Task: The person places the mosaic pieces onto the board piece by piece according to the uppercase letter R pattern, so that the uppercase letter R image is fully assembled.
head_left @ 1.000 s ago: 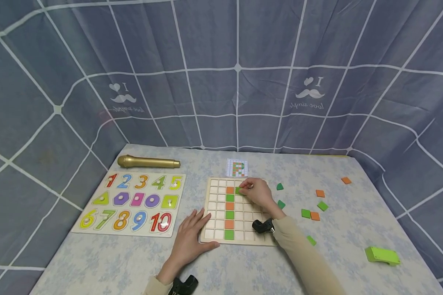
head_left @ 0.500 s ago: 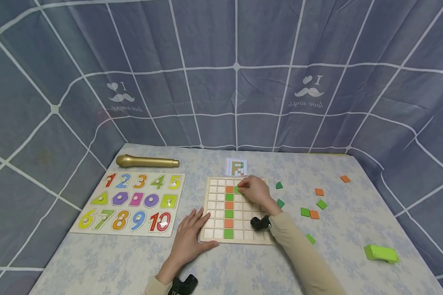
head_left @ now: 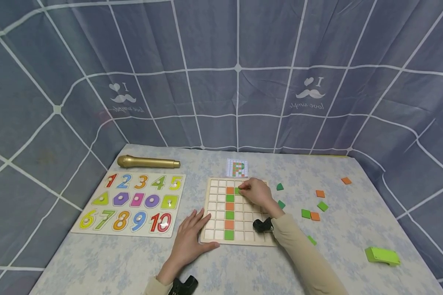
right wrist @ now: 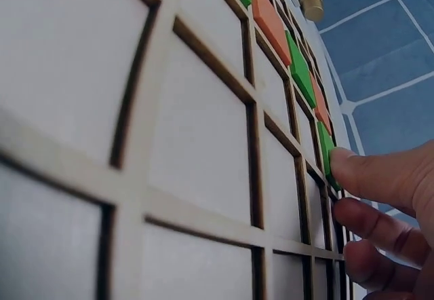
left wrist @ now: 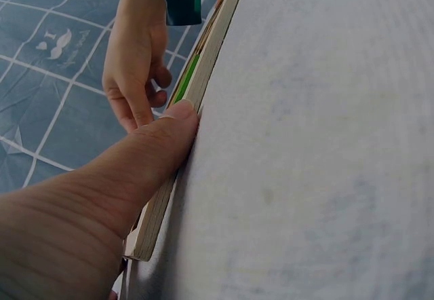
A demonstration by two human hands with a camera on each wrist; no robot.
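Note:
A wooden grid board [head_left: 215, 242] lies on the table, with a column of alternating orange and green square tiles set in its cells. My right hand [head_left: 257, 192] is over the upper part of the board. Its thumb and fingers pinch a green tile [head_left: 237, 191] just right of the top orange tile [head_left: 230, 190]. In the right wrist view, the thumb tip lies against that green tile [right wrist: 327, 147]. My left hand [head_left: 189, 237] rests at the board's lower left corner, fingers spread along the left side and thumb at the front edge.
Behind the board lies a small pattern card [head_left: 237, 167]. Loose orange and green tiles [head_left: 320, 193] are scattered to the right, near a bright green block [head_left: 382, 256]. At left are a number-and-shape puzzle board [head_left: 129, 205] and a gold microphone [head_left: 148, 161].
The view shifts slightly, while both hands keep nearly the same places. The right hand stays at the green tile beside the top orange one.

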